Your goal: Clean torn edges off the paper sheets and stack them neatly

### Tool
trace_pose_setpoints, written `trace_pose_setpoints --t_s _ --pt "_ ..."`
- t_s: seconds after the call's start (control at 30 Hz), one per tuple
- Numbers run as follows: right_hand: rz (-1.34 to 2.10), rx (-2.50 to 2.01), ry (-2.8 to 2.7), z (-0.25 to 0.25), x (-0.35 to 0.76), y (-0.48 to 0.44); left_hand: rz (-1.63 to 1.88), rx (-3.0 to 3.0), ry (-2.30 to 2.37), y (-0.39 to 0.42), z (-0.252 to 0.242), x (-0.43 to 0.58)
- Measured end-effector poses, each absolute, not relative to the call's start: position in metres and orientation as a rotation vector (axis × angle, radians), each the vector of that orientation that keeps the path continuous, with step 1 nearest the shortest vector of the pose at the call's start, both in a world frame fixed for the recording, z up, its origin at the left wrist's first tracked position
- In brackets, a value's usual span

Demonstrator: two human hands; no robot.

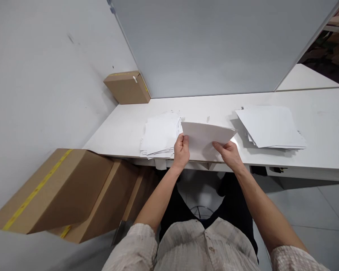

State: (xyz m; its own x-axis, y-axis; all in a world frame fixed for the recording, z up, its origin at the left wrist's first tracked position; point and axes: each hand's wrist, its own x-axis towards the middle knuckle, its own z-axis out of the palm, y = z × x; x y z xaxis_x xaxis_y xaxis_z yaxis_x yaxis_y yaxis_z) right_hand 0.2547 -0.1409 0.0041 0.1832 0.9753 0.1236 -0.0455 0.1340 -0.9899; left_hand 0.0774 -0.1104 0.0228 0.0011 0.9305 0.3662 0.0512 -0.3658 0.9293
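Between my two hands, a white sheaf of paper [205, 137] is held tilted up above the front edge of the table. My left hand [182, 151] grips its left side, thumb on the near face. On the right side, my right hand [228, 153] pinches the sheaf with the thumb across its face. How many sheets are in it I cannot tell. Just left of my left hand lies an uneven stack of white paper [161, 133]. Another white paper stack [269, 126], its sheets slightly askew, rests on the table to the right.
The white table [322, 124] runs along a grey panel [214, 49]. A small cardboard box [130, 87] stands in its back left corner. Larger taped cardboard boxes [62, 192] fill the floor side at my left. Below the table edge is an open shelf [271, 170] with dark items.
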Motion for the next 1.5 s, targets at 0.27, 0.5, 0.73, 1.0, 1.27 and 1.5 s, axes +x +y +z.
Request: trace_pose_setpoints --t_s 0.27,0.5,0.73,1.0,1.27,1.5 --pt "1.015 -1.136 -1.128 -0.002 0.258 -0.137 1.445 1.537 0.985 -0.110 0.019 0.074" --pt "0.984 -1.214 -1.181 0.001 0.260 -0.137 1.441 1.518 1.020 -0.109 0.021 0.071" --pt "1.022 -1.321 -1.201 0.015 0.265 -0.158 1.407 1.473 1.059 -0.118 0.024 0.070" --pt "1.191 -1.445 -1.098 0.000 0.269 -0.194 1.228 1.394 1.126 -0.140 0.010 0.073" --pt "1.397 -1.541 -0.704 -0.026 0.271 -0.255 0.850 1.603 1.216 -0.176 -0.023 0.064" --pt "1.408 -1.609 -0.546 -0.023 0.284 -0.263 1.109 2.237 1.179 -0.120 -0.019 0.069"
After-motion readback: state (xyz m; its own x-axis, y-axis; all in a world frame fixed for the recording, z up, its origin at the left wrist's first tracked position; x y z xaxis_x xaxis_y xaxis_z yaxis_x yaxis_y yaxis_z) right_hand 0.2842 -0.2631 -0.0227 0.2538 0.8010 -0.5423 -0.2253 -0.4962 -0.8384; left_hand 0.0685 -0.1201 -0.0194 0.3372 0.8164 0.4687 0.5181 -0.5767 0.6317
